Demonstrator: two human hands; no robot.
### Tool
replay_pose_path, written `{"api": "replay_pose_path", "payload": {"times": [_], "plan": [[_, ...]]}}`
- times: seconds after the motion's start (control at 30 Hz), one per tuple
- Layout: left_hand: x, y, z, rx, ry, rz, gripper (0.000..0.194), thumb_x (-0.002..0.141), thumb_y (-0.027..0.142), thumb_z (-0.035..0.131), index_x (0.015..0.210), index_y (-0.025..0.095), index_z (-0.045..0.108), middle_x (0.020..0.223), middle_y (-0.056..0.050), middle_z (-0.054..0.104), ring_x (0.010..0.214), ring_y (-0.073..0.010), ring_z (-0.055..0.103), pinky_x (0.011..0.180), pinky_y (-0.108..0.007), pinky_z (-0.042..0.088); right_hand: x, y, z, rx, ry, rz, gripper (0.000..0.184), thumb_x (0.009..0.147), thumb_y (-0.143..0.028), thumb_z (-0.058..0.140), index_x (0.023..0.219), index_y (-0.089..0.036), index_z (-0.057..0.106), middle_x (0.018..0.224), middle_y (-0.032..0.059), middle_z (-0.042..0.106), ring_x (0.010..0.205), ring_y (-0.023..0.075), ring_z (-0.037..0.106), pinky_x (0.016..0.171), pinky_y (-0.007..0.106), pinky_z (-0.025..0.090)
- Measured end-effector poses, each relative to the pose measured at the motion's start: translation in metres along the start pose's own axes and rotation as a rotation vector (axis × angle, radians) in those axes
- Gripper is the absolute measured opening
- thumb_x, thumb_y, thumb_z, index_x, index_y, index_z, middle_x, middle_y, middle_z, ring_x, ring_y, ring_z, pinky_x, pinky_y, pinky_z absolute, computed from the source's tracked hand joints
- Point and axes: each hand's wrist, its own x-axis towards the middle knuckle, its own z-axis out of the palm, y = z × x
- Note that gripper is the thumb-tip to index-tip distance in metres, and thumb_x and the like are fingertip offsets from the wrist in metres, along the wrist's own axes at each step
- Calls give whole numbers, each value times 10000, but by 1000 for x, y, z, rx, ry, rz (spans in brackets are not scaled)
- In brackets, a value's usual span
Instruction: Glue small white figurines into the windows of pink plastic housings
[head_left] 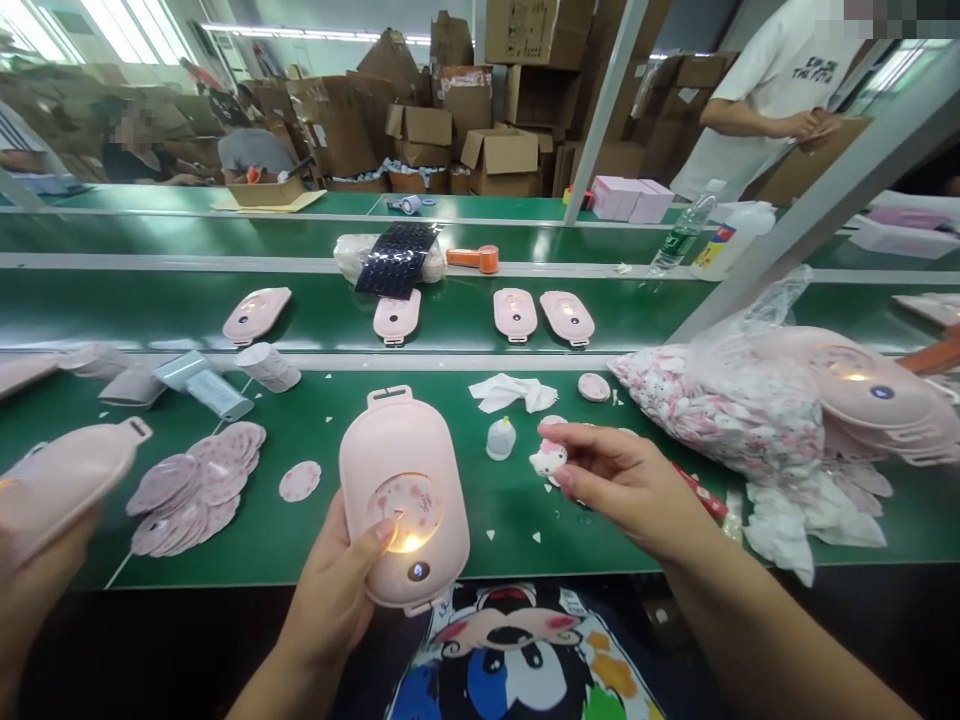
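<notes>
Along the green conveyor bench: both of the person's hands reach out over the near belt
Left hand: closed around the lower part of a pink plastic case, thumb just beside its glowing round window
Right hand: narrow pinch, holding a small white cat figurine
Case position: held tilted over the belt's near edge, strap tab pointing away
Beside the figurine: clear plastic cap, crumpled white tissue
To the left: scattered pink printed discs
To the right: clear bag of printed parts, stacked pink cases against it
Far-left co-worker: hand holding another pink case
Next belt: four pink cases in a loose row
Background: stacked cardboard boxes
</notes>
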Motion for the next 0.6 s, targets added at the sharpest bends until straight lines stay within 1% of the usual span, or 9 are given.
{"api": "replay_pose_path", "payload": {"times": [0.07, 0.13, 0.23, 0.3, 0.37, 0.5, 0.6], "plan": [[-2, -1, 1, 16, -12, -2, 480, 625, 250, 860, 1071, 211, 688, 953, -68, 769, 813, -247, 715, 682, -306, 606, -1, -1, 4, -19, -6, -26, 325, 769, -254, 733, 1094, -256, 744, 844, 27, 649, 675, 109, 578, 554, 221, 512], [-2, -2, 0, 36, -33, -6, 526, 617, 258, 865, 1109, 215, 683, 969, -75, 768, 829, -265, 718, 686, -323, 610, -2, -2, 7, -25, 4, -44, 369, 750, -225, 728, 1117, -265, 739, 826, 13, 628, 683, 103, 569, 571, 215, 514], [-1, -3, -2, 57, -61, -9, 567, 599, 268, 879, 1127, 216, 680, 964, -77, 769, 837, -281, 723, 674, -331, 617, -5, -3, 9, -13, -3, -17, 366, 760, -234, 718, 1125, -254, 739, 820, 15, 637, 674, 102, 573, 563, 215, 520], [-1, -4, -3, 54, -75, -3, 578, 594, 260, 884, 1133, 221, 680, 959, -70, 770, 843, -273, 725, 671, -316, 619, -7, -5, 11, -15, -10, 15, 342, 761, -256, 732, 1102, -241, 746, 833, 29, 663, 657, 108, 581, 538, 223, 527], [-1, -5, -2, 42, -81, 9, 596, 600, 248, 880, 1158, 231, 672, 956, -62, 770, 842, -260, 725, 662, -294, 619, -9, -7, 12, -15, 5, 24, 332, 740, -263, 762, 1070, -232, 752, 827, 32, 676, 657, 118, 598, 545, 237, 547], [-4, -3, 3, 58, -75, -2, 646, 617, 249, 870, 1223, 241, 646, 961, -60, 768, 818, -259, 725, 642, -300, 622, -12, -10, 15, 12, 51, -6, 281, 690, -237, 800, 966, -222, 749, 793, 16, 682, 658, 114, 617, 606, 243, 581], [-7, -1, 7, 65, -59, -4, 652, 633, 259, 863, 1244, 242, 637, 978, -64, 765, 825, -260, 725, 655, -310, 625, -14, -12, 16, 28, 68, -29, 251, 678, -227, 806, 917, -220, 730, 767, 4, 672, 636, 104, 606, 602, 235, 582]]}}
